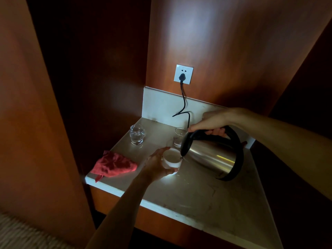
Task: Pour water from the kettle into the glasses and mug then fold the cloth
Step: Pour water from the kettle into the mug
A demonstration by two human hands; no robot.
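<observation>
My right hand point(212, 123) grips the black handle of a steel kettle point(213, 157), which is tipped left with its spout over a white mug point(171, 159). My left hand point(158, 164) wraps around the mug's left side on the stone counter point(206, 194). A clear glass point(137, 134) with water stands at the back left. A second glass point(179, 137) stands behind the mug, partly hidden by the kettle. A crumpled red cloth point(113, 164) lies at the counter's left front corner.
A black cord point(183, 103) runs from a white wall socket point(183, 74) down to the counter behind the kettle. Dark wooden panels close in the niche on the left, back and right. Carpet point(21, 234) shows at the lower left.
</observation>
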